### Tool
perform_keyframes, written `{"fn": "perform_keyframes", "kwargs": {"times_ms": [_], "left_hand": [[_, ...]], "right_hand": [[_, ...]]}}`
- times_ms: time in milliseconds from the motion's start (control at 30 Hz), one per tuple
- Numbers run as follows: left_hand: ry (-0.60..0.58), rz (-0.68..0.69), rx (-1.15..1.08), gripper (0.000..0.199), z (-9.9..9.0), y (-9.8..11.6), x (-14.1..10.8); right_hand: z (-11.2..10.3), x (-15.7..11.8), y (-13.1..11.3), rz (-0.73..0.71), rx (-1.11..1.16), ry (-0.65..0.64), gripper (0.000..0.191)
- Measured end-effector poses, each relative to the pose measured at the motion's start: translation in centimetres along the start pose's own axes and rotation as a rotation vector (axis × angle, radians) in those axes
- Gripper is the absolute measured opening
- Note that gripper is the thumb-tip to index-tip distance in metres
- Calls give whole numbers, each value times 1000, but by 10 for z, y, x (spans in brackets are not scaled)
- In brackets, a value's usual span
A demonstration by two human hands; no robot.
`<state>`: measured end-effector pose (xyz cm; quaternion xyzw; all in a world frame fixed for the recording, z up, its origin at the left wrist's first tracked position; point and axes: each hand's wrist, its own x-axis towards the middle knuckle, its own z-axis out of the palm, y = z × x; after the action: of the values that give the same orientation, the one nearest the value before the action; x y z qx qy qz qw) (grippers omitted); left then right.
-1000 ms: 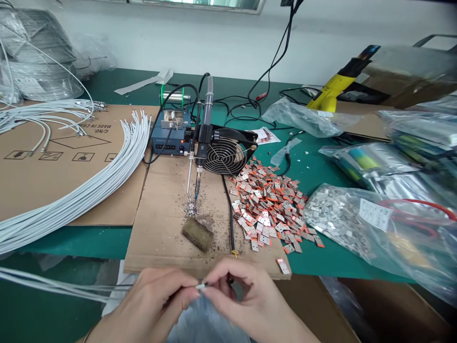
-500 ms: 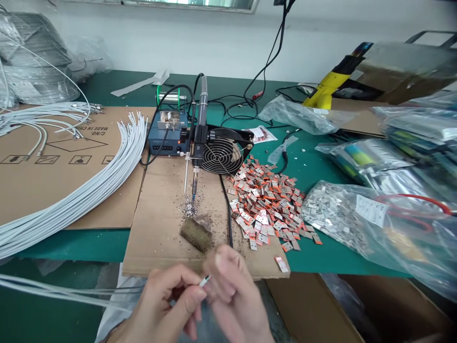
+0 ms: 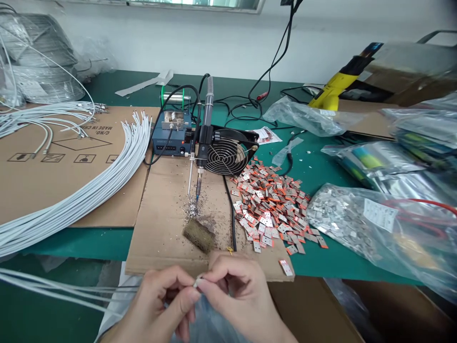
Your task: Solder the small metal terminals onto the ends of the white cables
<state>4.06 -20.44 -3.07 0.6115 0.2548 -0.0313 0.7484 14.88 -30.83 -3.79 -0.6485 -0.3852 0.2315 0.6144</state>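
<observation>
Both hands at work just off the worktop's near edge, in front of the cardboard sheet [image 3: 160, 228]. Left hand [image 3: 160, 300]: thumb and forefinger pinching a small pale piece [image 3: 197, 282]. Right hand [image 3: 243, 290]: thumb and forefinger closed on the same piece from the other side, fingertips of the two hands almost meeting. Most of the piece hidden by fingers; its exact shape cannot be told. A few loose white cables [image 3: 53, 286] run in from the left, below the near edge, toward the left hand; their ends out of sight.

On the cardboard, near its front edge: a brown sponge [image 3: 199, 236]. Behind it, soldering iron [image 3: 204, 138] in a stand, tip down over grey crumbs. Blue box [image 3: 167, 145] and black fan [image 3: 228, 157] at the sheet's back edge. Heap of small metal plugs [image 3: 271, 200] with orange parts across the sheet's right edge and onto the green worktop [image 3: 96, 245]; one lone plug [image 3: 286, 267] lies at the sheet's near right corner. Thick bundle of white cables [image 3: 89, 190] curves over the worktop's left side
</observation>
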Motion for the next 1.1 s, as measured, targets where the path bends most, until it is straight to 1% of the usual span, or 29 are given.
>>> {"fn": "perform_keyframes", "kwargs": {"times_ms": [33,133,167,200,233,300,367,400,467,500,533,600,667,767,867,967,1033,1100], "left_hand": [[-2,-5,-50,50,2,-2,1],[-75,7,-196,50,7,-6,6],[-92,9,-221,50,7,-7,6],[-98,7,-232,50,8,-7,7],[-92,2,-232,50,7,-7,6],[-67,-15,-208,49,5,-5,6],[-109,-22,-170,50,0,-2,6],[-155,-25,-142,49,-2,-1,7],[-252,-8,-48,49,-6,1,8],[-281,15,22,49,-7,3,9],[-295,47,101,49,-8,4,9],[-297,113,269,47,-10,6,9],[-316,152,386,44,-13,7,8],[-349,143,420,44,-15,7,7],[-397,60,296,46,-14,4,9],[-469,-24,67,48,-10,1,12],[-471,-25,-25,48,-8,0,14],[-444,-8,4,48,-7,1,13]], "right_hand": [[6,-2,3,-51,8,78,19],[26,-8,12,-194,55,353,15],[30,-9,14,-228,81,402,14],[31,-10,16,-243,128,416,14],[30,-11,17,-240,199,407,14],[19,-11,17,-187,349,371,12],[3,-9,14,-119,358,319,7],[-5,-8,12,-95,262,249,5],[-17,-6,6,-44,68,34,17],[-21,-5,3,-22,0,-62,18],[-22,-4,0,-6,-42,-129,14],[-23,-3,-5,2,-110,-185,7],[-24,-2,-8,-12,-177,-211,10],[-25,-1,-8,-61,-194,-233,11],[-18,-1,0,-161,-38,-171,12],[-6,-4,10,-228,140,-32,11],[-2,-5,15,-242,146,23,8],[-4,-5,14,-214,84,-11,7]]}}
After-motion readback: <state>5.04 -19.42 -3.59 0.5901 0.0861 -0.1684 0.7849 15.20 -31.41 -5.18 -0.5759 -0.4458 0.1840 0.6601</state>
